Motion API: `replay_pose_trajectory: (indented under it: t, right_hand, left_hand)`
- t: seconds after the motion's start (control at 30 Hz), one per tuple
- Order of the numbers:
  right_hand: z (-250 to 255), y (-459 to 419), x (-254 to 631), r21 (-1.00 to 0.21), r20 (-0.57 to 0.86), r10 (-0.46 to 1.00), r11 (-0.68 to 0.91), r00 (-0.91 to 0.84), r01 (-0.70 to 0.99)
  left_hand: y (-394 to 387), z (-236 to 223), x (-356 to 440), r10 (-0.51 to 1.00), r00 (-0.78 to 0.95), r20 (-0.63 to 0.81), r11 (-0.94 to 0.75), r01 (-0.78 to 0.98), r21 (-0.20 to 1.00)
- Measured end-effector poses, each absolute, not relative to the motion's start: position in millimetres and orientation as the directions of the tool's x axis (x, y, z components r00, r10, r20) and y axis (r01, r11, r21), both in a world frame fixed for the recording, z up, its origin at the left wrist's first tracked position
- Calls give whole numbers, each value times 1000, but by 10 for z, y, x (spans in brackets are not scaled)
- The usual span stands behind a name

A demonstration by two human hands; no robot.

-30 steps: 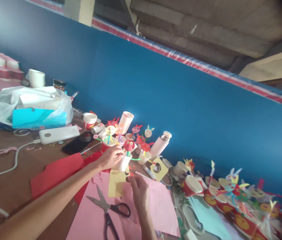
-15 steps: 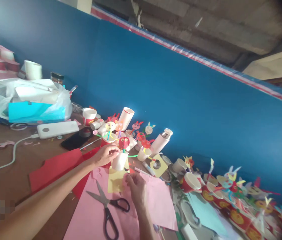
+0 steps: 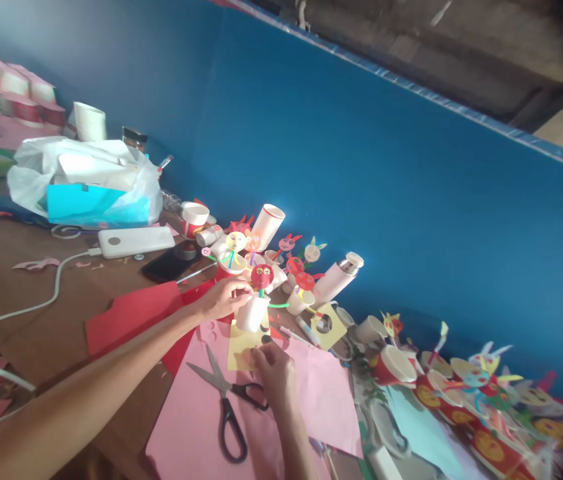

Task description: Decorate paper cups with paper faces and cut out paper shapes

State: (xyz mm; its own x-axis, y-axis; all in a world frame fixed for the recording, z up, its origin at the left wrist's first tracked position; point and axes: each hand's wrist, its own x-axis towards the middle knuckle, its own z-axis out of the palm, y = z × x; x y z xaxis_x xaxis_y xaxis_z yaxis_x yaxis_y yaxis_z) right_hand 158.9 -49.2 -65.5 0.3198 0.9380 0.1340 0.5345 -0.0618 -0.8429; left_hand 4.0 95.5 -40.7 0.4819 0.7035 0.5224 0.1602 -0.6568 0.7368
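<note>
A white paper cup (image 3: 252,313) stands upright on the work area. A round red paper face (image 3: 262,276) rises from it on a green stem, and a green strip sticks out to the right. My left hand (image 3: 226,297) is at the cup's left rim, its fingers closed in a pinch; what they hold is hidden. Over yellow paper (image 3: 241,350), in front of the cup, my right hand (image 3: 276,370) has its fingers curled together around something too small to make out. Black-handled scissors (image 3: 226,393) lie partly open on pink paper (image 3: 186,427), beside my right hand.
Behind the cup stand several cup puppets (image 3: 234,250) and a white thermos (image 3: 336,280). Red cups with paper figures (image 3: 436,387) crowd the right. Leftward lie red paper (image 3: 134,313), a phone (image 3: 166,263), a cabled power bank (image 3: 136,241) and a plastic bag (image 3: 31,170).
The view has swung a little left, so everything appears further right. Both hands stay around the cup and yellow paper with nearly the same finger poses.
</note>
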Motion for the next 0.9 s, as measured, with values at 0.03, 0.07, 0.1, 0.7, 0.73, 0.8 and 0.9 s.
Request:
replay_pose_trajectory:
  t: [0.03, 0.07, 0.1, 0.7, 0.73, 0.8, 0.9]
  right_hand:
    - [-662, -487, 1603, -835, 138, 939, -61, 315, 547]
    - [-675, -478, 1619, -828, 145, 939, -57, 311, 558]
    - [-690, -468, 1636, -822, 154, 939, -52, 309, 568]
    - [-777, -370, 1758, -847, 268, 884, 27, 382, 532]
    - [-792, -362, 1763, -850, 270, 882, 30, 386, 527]
    - [-816, -351, 1770, -855, 272, 879, 33, 392, 518]
    - [-815, -354, 1768, -857, 275, 876, 36, 397, 514]
  left_hand:
    - [958, -409, 39, 701, 479, 527, -660, 156, 735]
    - [962, -411, 35, 699, 476, 533, -663, 154, 732]
    - [968, -413, 29, 698, 471, 539, -667, 154, 729]
    - [1027, -458, -61, 603, 445, 662, -798, 327, 507]
    - [1030, -457, -59, 596, 443, 669, -803, 328, 498]
    - [1039, -460, -56, 574, 430, 697, -818, 331, 470]
    - [1069, -493, -54, 532, 418, 737, -845, 322, 427]
